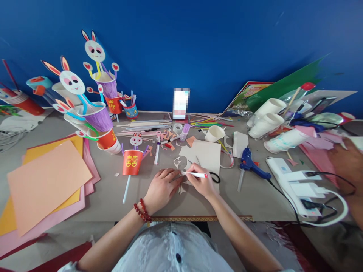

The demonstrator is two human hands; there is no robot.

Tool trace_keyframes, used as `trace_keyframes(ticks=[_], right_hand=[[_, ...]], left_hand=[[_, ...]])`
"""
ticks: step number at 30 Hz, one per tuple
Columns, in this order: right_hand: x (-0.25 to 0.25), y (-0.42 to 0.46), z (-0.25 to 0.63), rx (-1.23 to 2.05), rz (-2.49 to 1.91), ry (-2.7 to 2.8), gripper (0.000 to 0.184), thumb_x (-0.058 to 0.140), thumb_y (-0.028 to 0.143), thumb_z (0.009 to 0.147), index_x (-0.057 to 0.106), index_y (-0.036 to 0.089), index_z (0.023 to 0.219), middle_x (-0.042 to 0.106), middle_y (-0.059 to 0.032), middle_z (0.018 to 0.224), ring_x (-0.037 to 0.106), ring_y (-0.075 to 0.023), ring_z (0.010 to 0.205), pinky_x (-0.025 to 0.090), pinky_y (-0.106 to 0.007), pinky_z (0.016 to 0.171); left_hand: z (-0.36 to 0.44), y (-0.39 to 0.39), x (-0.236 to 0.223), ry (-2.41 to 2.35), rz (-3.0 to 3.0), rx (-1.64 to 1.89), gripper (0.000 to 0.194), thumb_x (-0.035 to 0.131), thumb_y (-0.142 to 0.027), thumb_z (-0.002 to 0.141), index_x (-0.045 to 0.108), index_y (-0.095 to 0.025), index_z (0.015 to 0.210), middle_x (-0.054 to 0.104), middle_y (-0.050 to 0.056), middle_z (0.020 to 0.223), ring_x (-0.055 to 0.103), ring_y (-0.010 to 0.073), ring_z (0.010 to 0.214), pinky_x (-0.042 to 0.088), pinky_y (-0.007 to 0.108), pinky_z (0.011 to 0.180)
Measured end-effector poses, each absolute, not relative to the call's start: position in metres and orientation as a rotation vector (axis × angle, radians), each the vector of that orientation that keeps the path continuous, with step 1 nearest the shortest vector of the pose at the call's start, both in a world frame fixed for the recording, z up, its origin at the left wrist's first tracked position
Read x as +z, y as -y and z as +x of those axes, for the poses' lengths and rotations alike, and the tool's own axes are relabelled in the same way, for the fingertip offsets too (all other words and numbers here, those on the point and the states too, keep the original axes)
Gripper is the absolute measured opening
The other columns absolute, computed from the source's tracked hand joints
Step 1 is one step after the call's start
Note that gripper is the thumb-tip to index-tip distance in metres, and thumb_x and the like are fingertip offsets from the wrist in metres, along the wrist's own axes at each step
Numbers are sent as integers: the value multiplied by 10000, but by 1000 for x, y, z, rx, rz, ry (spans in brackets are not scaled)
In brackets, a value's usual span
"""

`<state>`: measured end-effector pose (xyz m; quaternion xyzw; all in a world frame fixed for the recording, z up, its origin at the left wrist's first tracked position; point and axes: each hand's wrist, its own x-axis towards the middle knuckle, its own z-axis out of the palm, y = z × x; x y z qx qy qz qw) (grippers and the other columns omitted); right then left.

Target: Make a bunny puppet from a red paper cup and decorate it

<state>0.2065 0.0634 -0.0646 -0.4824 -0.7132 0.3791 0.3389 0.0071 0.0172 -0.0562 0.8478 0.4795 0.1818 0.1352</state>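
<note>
My right hand (202, 182) is closed around a white marker pen (195, 174) with a red end, its tip pointing left at a small white paper cutout (179, 163). My left hand (163, 186) lies on the table beside it, fingers pressed down next to the pen tip; a red bead bracelet (141, 212) circles its wrist. A sheet of white paper (204, 154) lies just behind both hands, with black scissors (215, 177) partly hidden by my right hand.
A red paper cup on a straw (132, 162) stands left of my hands. Rabbit cup crafts (93, 113), coloured paper sheets (45, 181), a blue glue gun (249, 163), a power strip (295, 181), stacked white cups (269, 117) and loose straws (147, 126) crowd the table. Another person's hand (350, 162) rests at the right edge.
</note>
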Motion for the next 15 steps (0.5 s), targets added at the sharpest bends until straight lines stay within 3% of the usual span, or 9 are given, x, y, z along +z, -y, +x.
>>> trace_keyframes(ticks=[15], right_hand=[[-66,-63,208,1012,-1261,1851,157,558,254,840,523,232,689,495,57,517,404,-120,458,315,-248,460]], left_hand=[[8,-17,-56,-1395,2476,524,320,463,-279,1002,655,-286,1257,647,40,1330,559,229,1197,469,432,1017]])
